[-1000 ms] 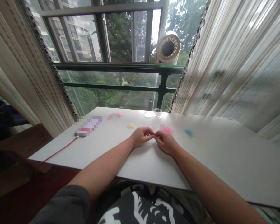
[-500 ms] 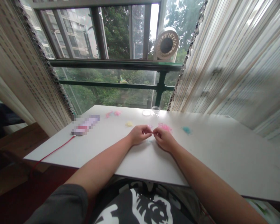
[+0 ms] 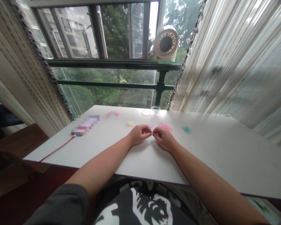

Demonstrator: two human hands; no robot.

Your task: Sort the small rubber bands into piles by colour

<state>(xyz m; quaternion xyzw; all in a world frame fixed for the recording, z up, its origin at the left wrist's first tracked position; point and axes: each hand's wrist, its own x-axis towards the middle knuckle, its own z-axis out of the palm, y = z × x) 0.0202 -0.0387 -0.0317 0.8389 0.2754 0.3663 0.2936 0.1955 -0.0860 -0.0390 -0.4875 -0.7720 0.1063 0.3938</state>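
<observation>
My left hand [image 3: 140, 134] and my right hand [image 3: 163, 138] meet fingertip to fingertip just above the white table [image 3: 103, 150]. Both are pinched closed; whatever lies between the fingertips is too small to make out. Behind my right hand is a loose pile of small pink pieces [image 3: 165, 126]. A little light purple material [image 3: 150, 126] shows between the hands at the back. Below the fingertips lies a faint strand of pale blue bits [image 3: 150, 141]. A small yellow pile [image 3: 129, 124] sits beyond my left hand, and a teal pile [image 3: 186, 129] to the right.
A clear round tub [image 3: 155, 110] stands at the table's back edge beside a clear lid [image 3: 146, 112]. Mixed pink and blue pieces [image 3: 113, 114] lie at the back left. A pixelated phone-like object [image 3: 85, 125] with a red cable [image 3: 55, 152] is at the left. A white fan [image 3: 166, 43] stands by the window.
Both hands stay pinched together in almost the same place, with only a slight shift of the fingers. The whole view has moved a little.
</observation>
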